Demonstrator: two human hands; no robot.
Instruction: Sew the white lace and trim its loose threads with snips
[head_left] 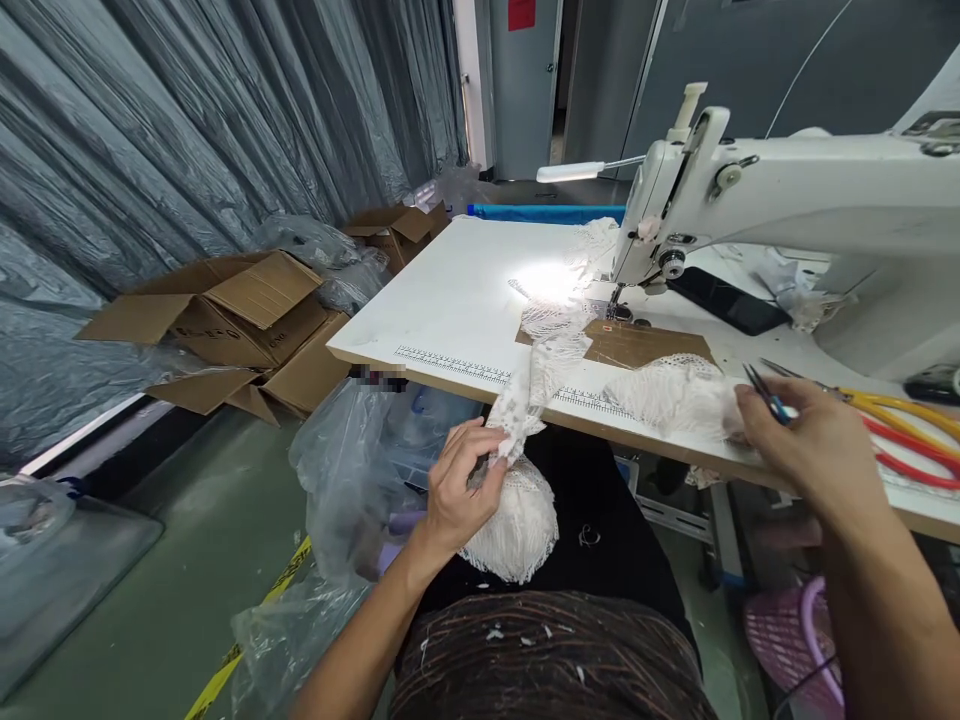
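White lace fabric [556, 362] lies on the near part of the table [420, 290], to the left of the presser foot [616, 302], and drapes over the front edge down to the person's left hand [466, 478]. That hand has a narrow pinch on the dotted end of the strip, thumb against fingers, just in front of the table edge. Right below it, a rounded white cup [517, 528] with a lacy border rests on the lap, over black trousers [622, 530]; the fingers partly cover the place where strip and cup meet, so whether they are one piece I cannot tell. The right hand [814, 440] is closed around small snips [763, 385], their dark blades pointing away from the palm, with a bit of blue near the grip. Beside its fingertips another white lace piece [667, 395] lies along the table edge; blur hides whether they touch. Behind that piece is a brown sheet [660, 345], and a black phone [727, 300] lies under the arm of the white sewing machine [795, 190]. Yellow-handled scissors [896, 408] and red handles [904, 462] lie to the right of the right hand, while a pink basket [772, 635] stands below on the floor
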